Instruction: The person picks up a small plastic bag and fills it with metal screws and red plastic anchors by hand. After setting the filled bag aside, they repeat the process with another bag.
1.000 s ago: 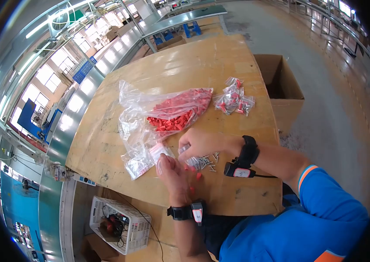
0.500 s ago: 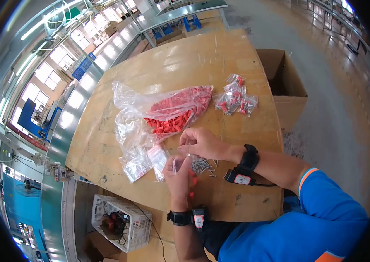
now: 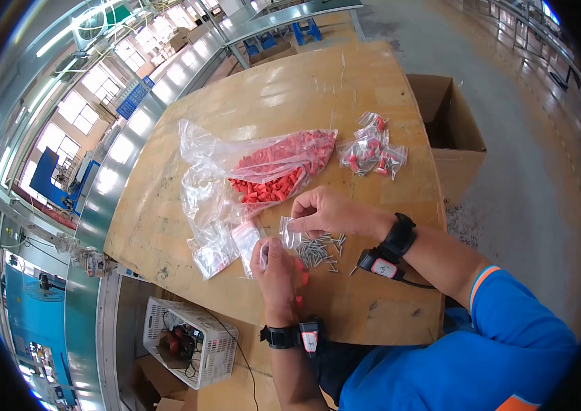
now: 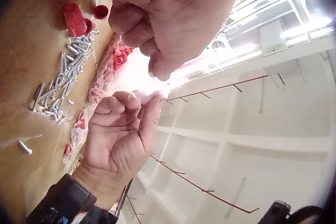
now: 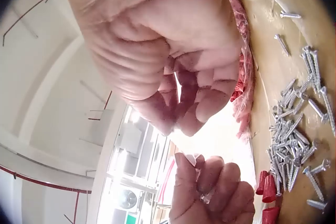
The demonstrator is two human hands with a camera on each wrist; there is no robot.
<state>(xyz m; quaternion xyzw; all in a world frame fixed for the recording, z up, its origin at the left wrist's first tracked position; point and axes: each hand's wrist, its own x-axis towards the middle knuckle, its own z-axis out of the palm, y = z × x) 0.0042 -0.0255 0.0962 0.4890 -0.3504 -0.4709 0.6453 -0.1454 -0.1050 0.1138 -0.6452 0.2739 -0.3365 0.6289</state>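
- The small bag (image 3: pixel 289 240) hangs over the table (image 3: pixel 373 294), beside the screws (image 3: pixel 312 252), its upper edge pinched by the right hand (image 3: pixel 335 212).
- The left hand (image 3: pixel 277 277), just below it, has its fingers curled on clear plastic (image 5: pixel 199 162); whether that is another bag, one cannot tell.
- The bag looks thin and nearly weightless: likely limp, slippery and quick to crease or cling. It is best taken by the rim, one lip between each thumb and finger.
- The screws seem light, stiff and prone to roll; the shank offers the best hold, clear of the point.
- The loose plugs (image 5: pixel 269 188) look light and firm, easily pinched by their sides.
- Counted: one small bag in the right hand; one big bag (image 3: pixel 283 164) of red plugs, too many to number.
- Filled bags (image 3: pixel 373 147) overlap; at least four.
- Loose plugs: at least three, near the screws.
- Screws: dozens, too heaped for an exact count.
- Flat plastic packs (image 3: pixel 212 259): two piles, their sheets uncountable.
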